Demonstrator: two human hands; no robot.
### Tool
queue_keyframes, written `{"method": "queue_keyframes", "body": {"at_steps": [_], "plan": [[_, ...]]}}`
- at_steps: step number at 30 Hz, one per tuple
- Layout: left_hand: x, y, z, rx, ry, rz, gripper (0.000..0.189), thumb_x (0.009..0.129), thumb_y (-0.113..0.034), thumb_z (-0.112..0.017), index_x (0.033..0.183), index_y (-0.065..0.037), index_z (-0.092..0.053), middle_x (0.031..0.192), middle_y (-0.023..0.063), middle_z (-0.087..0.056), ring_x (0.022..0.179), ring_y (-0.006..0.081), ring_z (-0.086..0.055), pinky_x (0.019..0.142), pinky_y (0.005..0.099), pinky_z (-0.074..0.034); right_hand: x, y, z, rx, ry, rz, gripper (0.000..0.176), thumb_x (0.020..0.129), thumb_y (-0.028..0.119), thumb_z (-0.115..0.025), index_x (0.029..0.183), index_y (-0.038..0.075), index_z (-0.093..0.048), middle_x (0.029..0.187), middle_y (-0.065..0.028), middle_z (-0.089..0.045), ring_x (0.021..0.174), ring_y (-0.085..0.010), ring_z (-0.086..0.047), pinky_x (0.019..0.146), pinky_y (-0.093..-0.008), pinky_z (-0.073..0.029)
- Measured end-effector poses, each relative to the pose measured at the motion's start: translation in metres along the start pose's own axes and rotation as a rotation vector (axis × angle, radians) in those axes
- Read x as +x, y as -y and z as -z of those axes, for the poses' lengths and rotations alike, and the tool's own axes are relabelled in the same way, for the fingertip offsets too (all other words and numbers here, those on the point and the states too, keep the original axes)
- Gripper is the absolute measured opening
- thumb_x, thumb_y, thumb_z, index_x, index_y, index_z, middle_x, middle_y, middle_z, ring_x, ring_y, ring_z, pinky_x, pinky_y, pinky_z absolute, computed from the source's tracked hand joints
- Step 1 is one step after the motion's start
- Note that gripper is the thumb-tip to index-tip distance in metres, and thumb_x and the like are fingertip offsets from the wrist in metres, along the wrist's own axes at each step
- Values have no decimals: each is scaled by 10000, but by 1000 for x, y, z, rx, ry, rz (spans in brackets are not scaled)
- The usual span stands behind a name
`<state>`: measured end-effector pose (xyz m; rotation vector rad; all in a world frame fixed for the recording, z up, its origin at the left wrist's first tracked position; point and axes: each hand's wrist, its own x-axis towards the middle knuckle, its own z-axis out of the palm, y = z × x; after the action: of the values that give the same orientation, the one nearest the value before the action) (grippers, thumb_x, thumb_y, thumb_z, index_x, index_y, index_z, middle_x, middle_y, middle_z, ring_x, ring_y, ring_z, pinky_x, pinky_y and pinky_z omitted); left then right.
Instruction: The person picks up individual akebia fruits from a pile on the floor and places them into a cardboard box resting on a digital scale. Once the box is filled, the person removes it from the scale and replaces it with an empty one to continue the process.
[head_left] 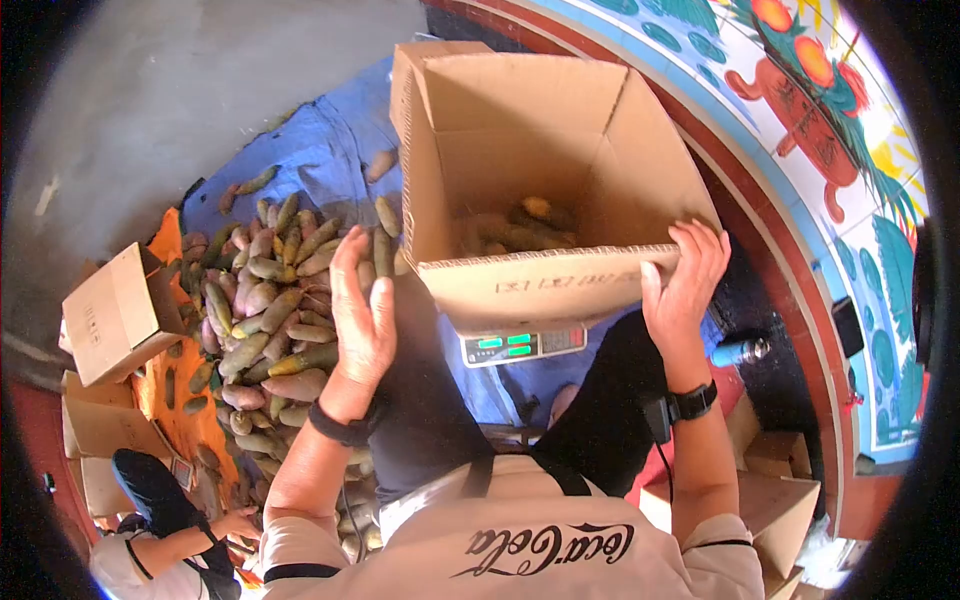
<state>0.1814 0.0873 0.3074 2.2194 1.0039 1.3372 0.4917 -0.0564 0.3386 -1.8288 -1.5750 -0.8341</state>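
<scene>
A large open cardboard box (545, 285) stands before me, tilted in view. Its front panel bears handwritten marks, and some elongated fruits or tubers (530, 232) lie at its bottom. My right hand (690, 280) grips the box's near right corner, fingers over the rim and thumb on the front panel. My left hand (362, 315) is held up left of the box, fingers stretched and nothing in it. Beneath the box's near side shows a digital scale (520, 346) with lit green displays; the box hides the rest of it.
A big heap of green, yellow and purple elongated produce (275, 310) lies at left on a blue tarp (325, 150) and orange sheet. Smaller cardboard boxes (122, 315) stand at far left. Another person (170, 545) sits at lower left. A blue bottle (738, 352) lies at right.
</scene>
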Motion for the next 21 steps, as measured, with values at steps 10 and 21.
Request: {"method": "queue_keyframes", "body": {"at_steps": [10, 21], "plan": [[-22, 23, -10, -146, 136, 134, 445, 944, -217, -347, 1310, 26, -270, 1318, 187, -335, 1244, 279, -322, 1037, 401, -254, 0, 2, -2, 8, -28, 5, 480, 702, 206, -652, 1107, 51, -446, 1116, -126, -463, 1118, -317, -414, 1022, -522, -194], [-21, 19, -13, -107, 113, 126, 436, 943, -262, -366, 1264, 31, -341, 1257, 182, -413, 1184, 262, -390, 1009, 373, -283, 1, 7, 1, -33, -13, -28, 496, 694, 191, -662, 1121, 55, -448, 1154, -125, -461, 1159, -313, -391, 1035, -529, -168]]}}
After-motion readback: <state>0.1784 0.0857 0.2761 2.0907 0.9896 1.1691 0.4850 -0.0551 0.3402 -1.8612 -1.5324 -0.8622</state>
